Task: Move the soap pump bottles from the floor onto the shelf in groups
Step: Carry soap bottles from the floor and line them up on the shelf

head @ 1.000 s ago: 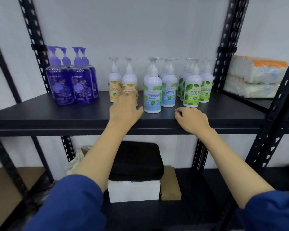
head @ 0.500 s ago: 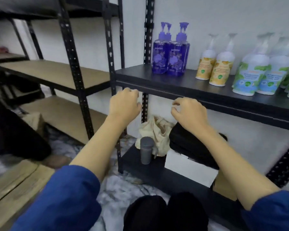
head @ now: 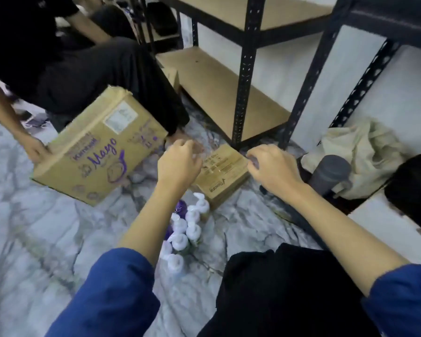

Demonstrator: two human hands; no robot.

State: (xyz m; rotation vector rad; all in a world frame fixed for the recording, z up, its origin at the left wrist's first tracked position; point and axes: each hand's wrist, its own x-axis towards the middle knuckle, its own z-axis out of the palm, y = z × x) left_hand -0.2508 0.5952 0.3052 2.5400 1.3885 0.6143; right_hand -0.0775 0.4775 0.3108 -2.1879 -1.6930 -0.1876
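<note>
left hand [head: 179, 164]: our fingers loosely curled, empty | right hand [head: 272, 167]: same | soap pump bottles [head: 184, 235]: lower centre, on floor | cardboard box [head: 100, 148]: centre left, we read "Mayo"

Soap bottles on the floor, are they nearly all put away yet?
Not yet. A cluster of soap pump bottles stands on the marble floor. The left hand and right hand hover above them, loosely curled and holding nothing. The filled shelf is out of view, so what's done can't be judged.
</note>
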